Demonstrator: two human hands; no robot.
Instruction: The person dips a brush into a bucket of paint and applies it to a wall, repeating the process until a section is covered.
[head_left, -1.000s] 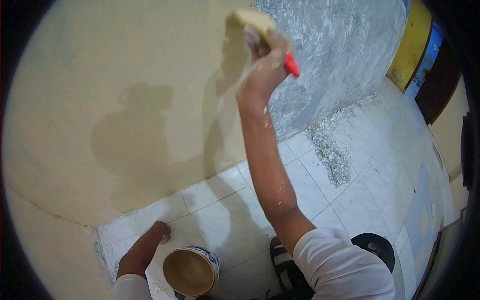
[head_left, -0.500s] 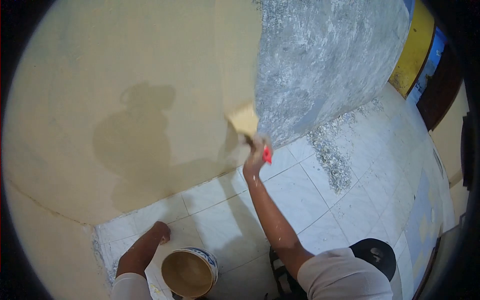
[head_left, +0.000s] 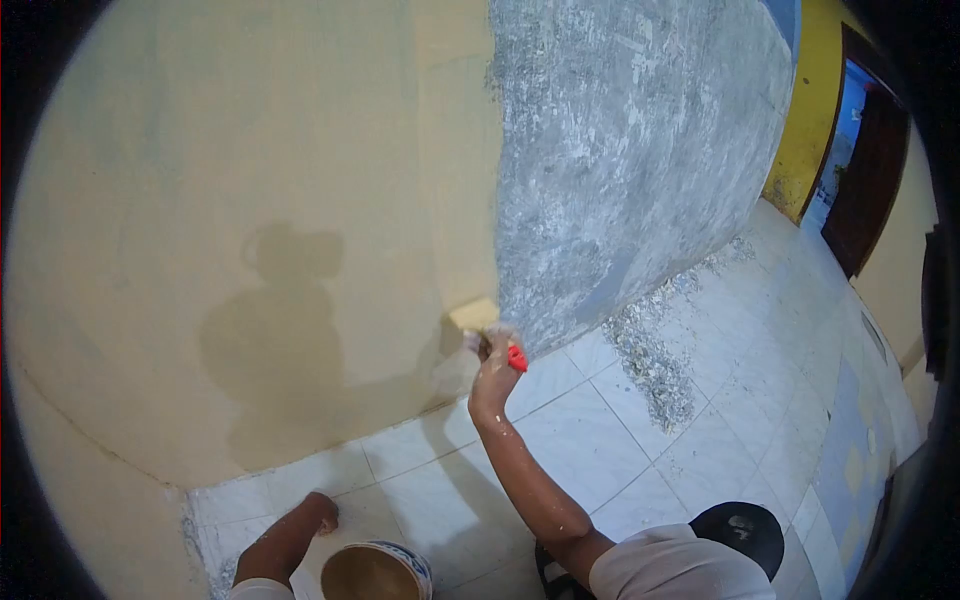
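Observation:
My right hand (head_left: 495, 360) is closed round the red handle of a wide brush (head_left: 475, 315). The brush's cream-coated bristles are against the lower wall, close to where the cream paint (head_left: 380, 150) borders the bare grey surface (head_left: 620, 130). At the lower left, my left hand (head_left: 322, 513) hangs above the tiled floor near a bucket (head_left: 375, 573). Its fingers are mostly hidden by the wrist and are too small to read.
White floor tiles (head_left: 590, 440) run along the wall's foot. Paint flakes (head_left: 655, 375) lie heaped beside the grey section. A dark cap (head_left: 740, 535) shows at the lower right, and a brown door (head_left: 868, 180) stands at the upper right.
The brush in my right hand is lower on the wall, nearer the floor. The view has shifted, so the bucket and my left hand appear lower in the picture.

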